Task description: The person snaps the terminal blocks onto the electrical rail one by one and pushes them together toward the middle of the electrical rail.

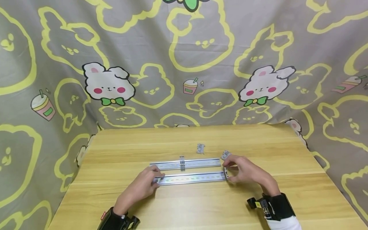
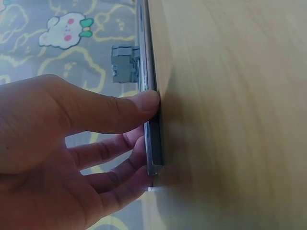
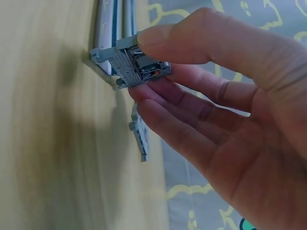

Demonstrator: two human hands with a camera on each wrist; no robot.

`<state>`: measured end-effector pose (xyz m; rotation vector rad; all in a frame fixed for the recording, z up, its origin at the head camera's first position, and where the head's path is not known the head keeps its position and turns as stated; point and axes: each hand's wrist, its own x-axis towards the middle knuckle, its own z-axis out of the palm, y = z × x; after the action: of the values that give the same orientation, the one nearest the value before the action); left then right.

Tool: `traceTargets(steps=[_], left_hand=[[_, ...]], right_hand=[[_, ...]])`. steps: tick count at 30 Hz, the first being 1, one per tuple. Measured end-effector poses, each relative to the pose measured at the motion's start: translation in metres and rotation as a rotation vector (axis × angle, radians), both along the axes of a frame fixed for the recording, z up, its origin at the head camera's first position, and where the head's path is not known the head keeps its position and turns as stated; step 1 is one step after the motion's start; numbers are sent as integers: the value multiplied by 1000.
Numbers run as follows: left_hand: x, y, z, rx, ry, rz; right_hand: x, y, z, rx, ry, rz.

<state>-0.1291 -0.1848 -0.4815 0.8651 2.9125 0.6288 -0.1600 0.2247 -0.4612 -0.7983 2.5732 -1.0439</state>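
Metal rails lie side by side across a pale wooden tabletop (image 1: 115,204), both running from 9 o'clock to 3 o'clock in the head view. The near rail (image 1: 191,178) is the one both hands work on. The left hand (image 1: 143,185) holds its 9 o'clock end: in the left wrist view the thumb (image 2: 139,103) presses on one edge of the rail and the fingertips (image 2: 139,167) curl against the other, so the grip is clamped on the near rail. The right hand (image 1: 244,171) sits at the rail's 3 o'clock end and pinches a small grey terminal block (image 3: 139,64) between thumb and fingers; its grip is closed around that block, which touches the end of the near rail in the right wrist view. A second grey piece (image 3: 140,134) lies on the tabletop just below the fingers there; whether it touches the rail cannot be told.

The far rail (image 1: 187,164) lies just beyond the near one, toward 12 o'clock, and carries a grey clip (image 1: 182,163) near its middle. Another small grey block (image 1: 200,148) lies loose on the tabletop farther toward 12 o'clock, well apart from both hands. One more grey block (image 1: 225,155) rests at the far rail's 3 o'clock end, just beside the right hand's fingers. Both wrists wear black straps. A grey cloth (image 1: 184,64) printed with yellow rabbit outlines and white rabbits hangs behind the tabletop.
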Motion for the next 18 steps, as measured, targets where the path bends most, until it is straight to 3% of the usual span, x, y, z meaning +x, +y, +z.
traceTargets(steps=[18], left_hand=[[0,1,0,14,-3,3]], right_hand=[[-1,3,-5,-67,-78,18]])
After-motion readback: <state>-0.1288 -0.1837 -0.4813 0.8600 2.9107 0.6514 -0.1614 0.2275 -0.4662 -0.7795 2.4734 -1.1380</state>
